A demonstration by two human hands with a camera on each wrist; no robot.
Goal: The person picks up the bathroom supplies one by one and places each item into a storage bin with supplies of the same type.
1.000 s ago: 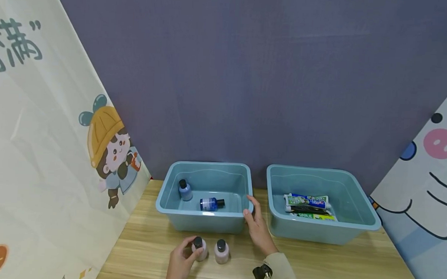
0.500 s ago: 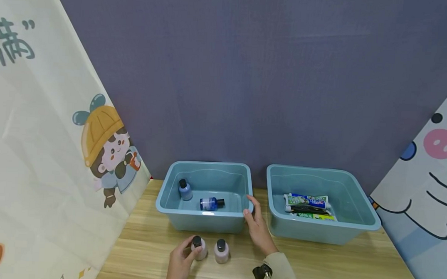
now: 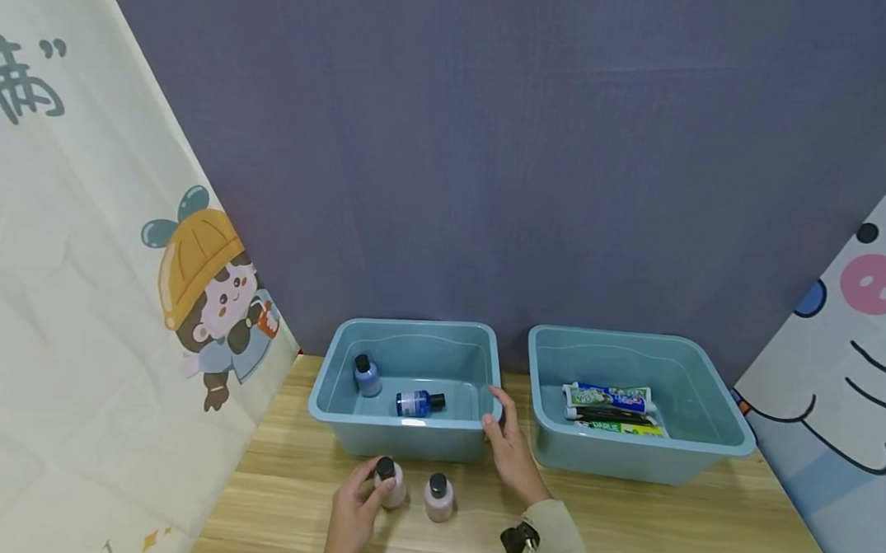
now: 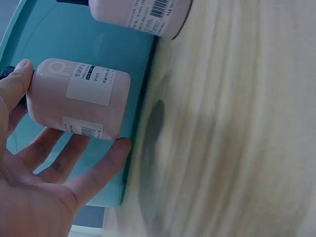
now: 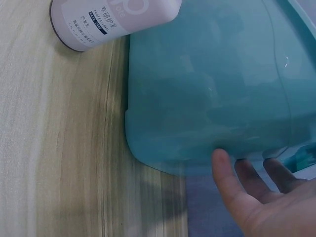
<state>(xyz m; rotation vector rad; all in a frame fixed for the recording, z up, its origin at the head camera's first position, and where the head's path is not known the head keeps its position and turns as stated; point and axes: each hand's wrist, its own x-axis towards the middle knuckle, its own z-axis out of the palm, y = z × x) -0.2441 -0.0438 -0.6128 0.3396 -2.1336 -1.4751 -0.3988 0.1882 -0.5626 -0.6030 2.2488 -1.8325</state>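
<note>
My left hand (image 3: 354, 508) pinches a pale pink bottle (image 4: 79, 98) near its black cap. The bottle is off the table, its shadow lying apart from it in the left wrist view. A second pink bottle (image 3: 439, 501) with a black cap stands upright on the table to the right. My right hand (image 3: 513, 457) grips the front right corner of the left blue-green bin (image 3: 406, 441), thumb and index finger over the rim, other fingers against the outer wall. Inside that bin a blue bottle (image 3: 367, 379) stands upright and a darker blue bottle (image 3: 417, 404) lies on its side.
A second blue-green bin (image 3: 628, 462) on the right holds several toothpaste tubes (image 3: 608, 397). Both bins stand at the back of the wooden table (image 3: 277, 500), against a dark curtain (image 3: 448, 161). A black device (image 3: 518, 540) sits at my right wrist.
My left hand has lifted the pink bottle slightly and brought it a little left and towards the left bin. The right hand has stayed on the bin's corner.
</note>
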